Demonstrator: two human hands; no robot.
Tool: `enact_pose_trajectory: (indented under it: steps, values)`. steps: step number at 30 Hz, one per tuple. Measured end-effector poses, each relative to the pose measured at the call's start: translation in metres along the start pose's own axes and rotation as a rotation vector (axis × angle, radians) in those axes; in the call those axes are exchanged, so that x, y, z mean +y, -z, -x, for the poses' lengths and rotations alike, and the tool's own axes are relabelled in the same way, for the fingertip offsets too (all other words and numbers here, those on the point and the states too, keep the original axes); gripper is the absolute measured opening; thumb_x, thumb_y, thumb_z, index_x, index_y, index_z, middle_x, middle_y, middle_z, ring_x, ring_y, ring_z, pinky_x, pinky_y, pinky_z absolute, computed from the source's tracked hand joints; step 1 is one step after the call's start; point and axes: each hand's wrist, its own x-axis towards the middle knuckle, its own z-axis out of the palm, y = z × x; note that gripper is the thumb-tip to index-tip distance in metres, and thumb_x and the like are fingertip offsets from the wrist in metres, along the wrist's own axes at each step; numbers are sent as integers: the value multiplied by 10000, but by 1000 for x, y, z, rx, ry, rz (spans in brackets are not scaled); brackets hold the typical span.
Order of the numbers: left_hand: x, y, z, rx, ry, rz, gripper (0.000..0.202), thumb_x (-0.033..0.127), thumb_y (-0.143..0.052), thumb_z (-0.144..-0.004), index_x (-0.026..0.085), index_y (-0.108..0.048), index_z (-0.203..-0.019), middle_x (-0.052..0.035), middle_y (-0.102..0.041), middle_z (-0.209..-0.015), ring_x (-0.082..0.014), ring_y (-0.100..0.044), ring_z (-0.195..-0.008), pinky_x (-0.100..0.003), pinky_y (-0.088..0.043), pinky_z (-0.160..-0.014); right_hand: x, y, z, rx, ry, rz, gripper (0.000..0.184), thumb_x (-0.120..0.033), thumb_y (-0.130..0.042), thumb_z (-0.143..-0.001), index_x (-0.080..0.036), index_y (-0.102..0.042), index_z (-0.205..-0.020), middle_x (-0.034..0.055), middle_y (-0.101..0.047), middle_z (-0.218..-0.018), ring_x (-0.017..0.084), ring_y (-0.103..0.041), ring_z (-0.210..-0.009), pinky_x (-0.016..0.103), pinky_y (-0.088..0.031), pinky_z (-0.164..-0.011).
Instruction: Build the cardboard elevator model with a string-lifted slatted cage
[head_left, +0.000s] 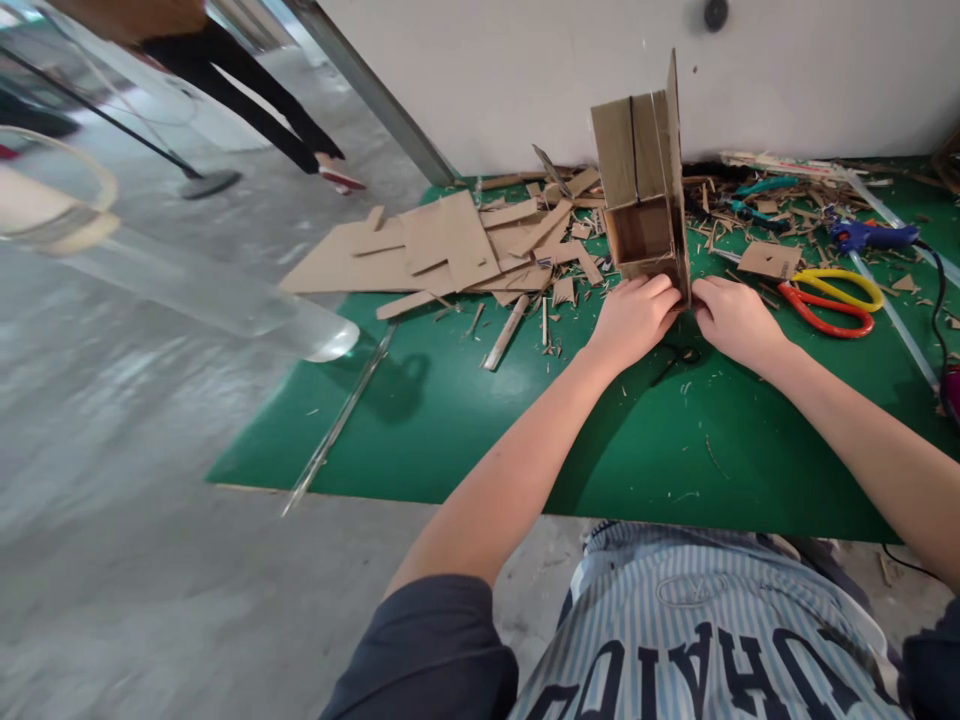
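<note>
A tall open cardboard box structure (643, 185) stands upright on the green mat (465, 420) near the wall. My left hand (634, 318) presses against its lower front edge, fingers curled on the cardboard. My right hand (735, 318) grips the lower right corner of the same structure, fingers closed on its edge. Both forearms reach in from the bottom of the view.
Flat cardboard sheets and offcuts (450, 250) lie left of the box. Red-and-yellow scissors (832, 300), a blue glue gun (870, 236) and glue sticks (896, 325) sit to the right. A clear rod (337, 425) overhangs the mat's left edge. Another person's legs (255, 95) stand far left.
</note>
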Motion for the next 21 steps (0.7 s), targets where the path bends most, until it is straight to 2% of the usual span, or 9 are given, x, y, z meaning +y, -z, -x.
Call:
enact_pose_trajectory:
  steps: [7, 9, 12, 15, 17, 21]
  values:
    - [-1, -2, -1, 22, -7, -8, 301, 312, -450, -1056, 154, -706, -1057, -96, -703, -1054, -257, -665, -988, -378, -500, -835, -1, 4, 3, 20, -56, 4, 179, -107, -460, -892, -179, -624, -895, 97, -680, -949, 190, -548, -711, 318, -285, -595]
    - [-1, -2, -1, 23, 0, 7, 297, 314, -457, -1055, 154, -707, -1060, -97, -704, -1063, -253, -668, -986, -378, -508, -841, 0, 2, 4, 30, -97, -51, 162, -122, -476, -899, -190, -623, -888, 88, -695, -928, 185, -568, -690, 312, -324, -594]
    - [-3, -2, 0, 48, 13, 36, 281, 313, -475, -1050, 156, -707, -1065, -96, -702, -1062, -245, -671, -977, -370, -513, -845, 1, -5, 3, 44, -200, -361, 149, -93, -501, -864, -197, -599, -909, 54, -707, -821, 172, -624, -650, 314, -448, -637]
    - [-6, -4, 1, 78, 13, 70, 267, 300, -480, -1047, 158, -705, -1057, -98, -700, -1056, -237, -669, -973, -363, -517, -849, 3, -12, 3, 66, -290, -668, 165, -94, -544, -813, -204, -572, -933, 41, -726, -829, 184, -687, -687, 324, -530, -647]
    - [-8, -6, 2, 98, 13, 90, 259, 295, -482, -1045, 163, -704, -1049, -98, -698, -1050, -234, -669, -970, -364, -524, -850, 4, -15, 2, 96, -252, -691, 156, -121, -584, -794, -209, -583, -922, 47, -735, -864, 203, -712, -772, 338, -556, -676]
    - [-13, -7, 2, 127, 3, 115, 250, 300, -495, -1040, 166, -706, -1036, -94, -697, -1037, -231, -673, -966, -365, -536, -858, 7, -15, 2, 149, -97, -519, 122, -157, -625, -811, -204, -631, -923, 64, -742, -924, 214, -709, -871, 360, -557, -789]
